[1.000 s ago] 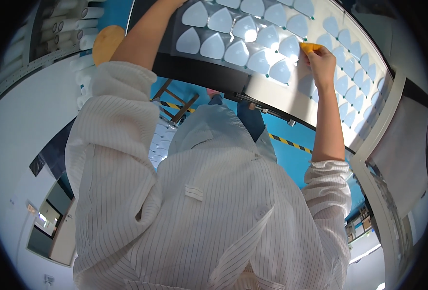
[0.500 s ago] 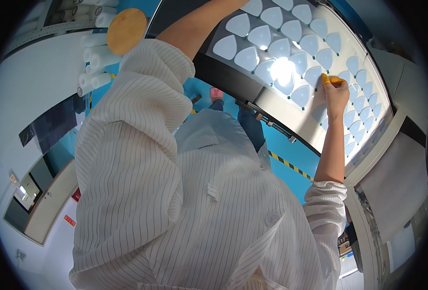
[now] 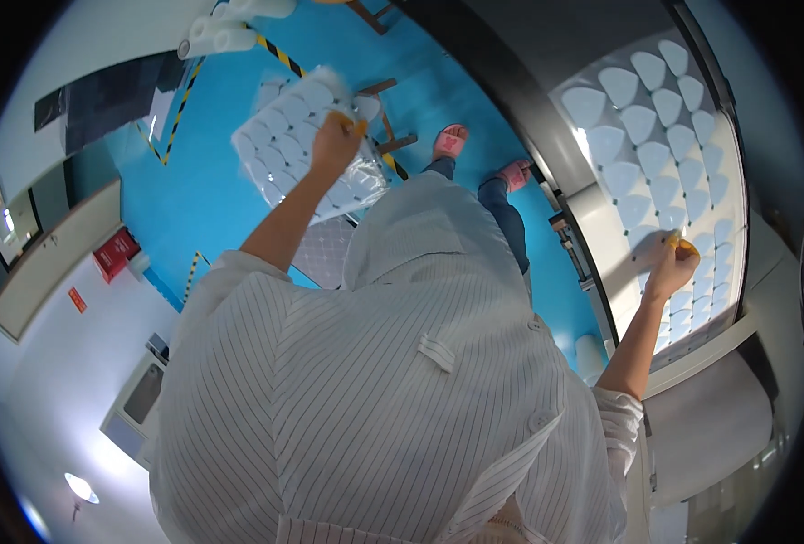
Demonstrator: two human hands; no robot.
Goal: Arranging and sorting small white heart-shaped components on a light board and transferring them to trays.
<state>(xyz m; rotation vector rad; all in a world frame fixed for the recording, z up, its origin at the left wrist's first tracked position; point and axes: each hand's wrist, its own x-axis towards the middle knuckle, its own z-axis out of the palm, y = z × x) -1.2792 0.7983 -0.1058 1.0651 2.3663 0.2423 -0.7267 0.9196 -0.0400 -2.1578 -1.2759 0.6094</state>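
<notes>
On the right stands a lit worktable (image 3: 733, 199) bearing rows of pale blue, rounded-triangular pieces (image 3: 639, 122) with small dark green tips. Over its near part is my right hand (image 3: 672, 270), yellow covers on its fingertips. Thumb and fingers are pinched together; whatever they grip is too small to make out. Out to the left, my left hand (image 3: 331, 150) reaches over a stack of clear sheets (image 3: 275, 136) carrying similar pieces. Yellow covers show on its thumb and a finger, which look apart. No held thing shows in that hand.
Beneath the stack's right side show wooden legs (image 3: 397, 143). White rolls (image 3: 216, 38) lie at the upper left. My feet in pink slippers (image 3: 452, 140) stand on the blue floor (image 3: 198, 181), marked with black-and-yellow tape. A metal rail (image 3: 572, 249) runs along the table's front edge.
My left hand has swung from the table's far end to the stack on the left. My view has turned left. My right hand stays over the table, still pinched.
</notes>
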